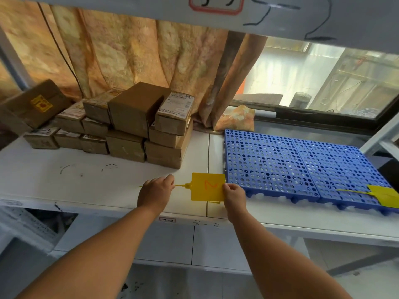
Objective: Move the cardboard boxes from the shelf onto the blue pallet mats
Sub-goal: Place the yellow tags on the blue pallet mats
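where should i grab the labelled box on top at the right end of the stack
Probably by its front and back faces, reaching from above at the right end. The labelled box lies topmost, with top, front and right side free, but its left side abuts the taller box. Both the left hand and right hand hold the tag.

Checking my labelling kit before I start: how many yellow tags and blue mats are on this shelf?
Yellow tags: 2
Blue mats: 2
Total: 4
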`<state>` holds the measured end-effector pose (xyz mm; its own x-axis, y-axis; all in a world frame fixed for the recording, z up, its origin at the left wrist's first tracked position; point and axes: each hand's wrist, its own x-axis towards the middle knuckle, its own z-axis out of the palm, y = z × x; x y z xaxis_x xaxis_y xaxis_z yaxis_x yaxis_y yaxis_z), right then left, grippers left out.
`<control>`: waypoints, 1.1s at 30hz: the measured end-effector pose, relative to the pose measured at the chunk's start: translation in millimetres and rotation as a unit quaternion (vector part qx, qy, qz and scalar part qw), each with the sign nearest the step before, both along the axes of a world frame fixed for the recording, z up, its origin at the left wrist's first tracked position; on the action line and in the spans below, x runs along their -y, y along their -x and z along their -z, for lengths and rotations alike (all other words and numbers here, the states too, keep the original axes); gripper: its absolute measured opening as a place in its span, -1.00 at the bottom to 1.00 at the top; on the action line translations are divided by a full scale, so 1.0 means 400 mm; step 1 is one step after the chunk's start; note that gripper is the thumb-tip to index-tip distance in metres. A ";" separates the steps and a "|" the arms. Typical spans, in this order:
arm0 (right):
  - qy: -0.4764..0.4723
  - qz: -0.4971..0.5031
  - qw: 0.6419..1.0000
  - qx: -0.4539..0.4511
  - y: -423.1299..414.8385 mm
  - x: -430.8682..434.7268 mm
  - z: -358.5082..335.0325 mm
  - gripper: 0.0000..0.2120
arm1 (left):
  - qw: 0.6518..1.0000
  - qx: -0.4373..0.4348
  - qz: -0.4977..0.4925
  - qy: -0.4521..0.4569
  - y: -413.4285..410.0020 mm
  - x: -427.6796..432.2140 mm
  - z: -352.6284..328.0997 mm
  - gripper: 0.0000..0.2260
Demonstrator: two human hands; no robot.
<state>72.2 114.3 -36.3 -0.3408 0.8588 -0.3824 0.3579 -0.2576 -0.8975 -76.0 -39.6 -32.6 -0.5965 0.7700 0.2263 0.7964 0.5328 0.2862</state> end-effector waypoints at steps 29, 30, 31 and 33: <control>-0.020 0.176 0.977 -0.115 -0.250 -0.304 -0.096 -0.70 | 0.983 -0.079 0.111 -0.125 -0.188 -0.375 -0.177 -0.85; -0.043 0.166 0.982 -0.085 -0.281 -0.335 -0.095 -0.73 | 0.983 -0.085 0.111 -0.116 -0.215 -0.394 -0.173 -0.87; -0.059 0.152 0.985 -0.061 -0.312 -0.367 -0.094 -0.74 | 0.983 -0.095 0.114 -0.112 -0.239 -0.414 -0.164 -0.88; -0.083 0.126 0.988 -0.036 -0.369 -0.426 -0.094 -0.78 | 0.983 -0.112 0.112 -0.095 -0.285 -0.456 -0.144 -0.85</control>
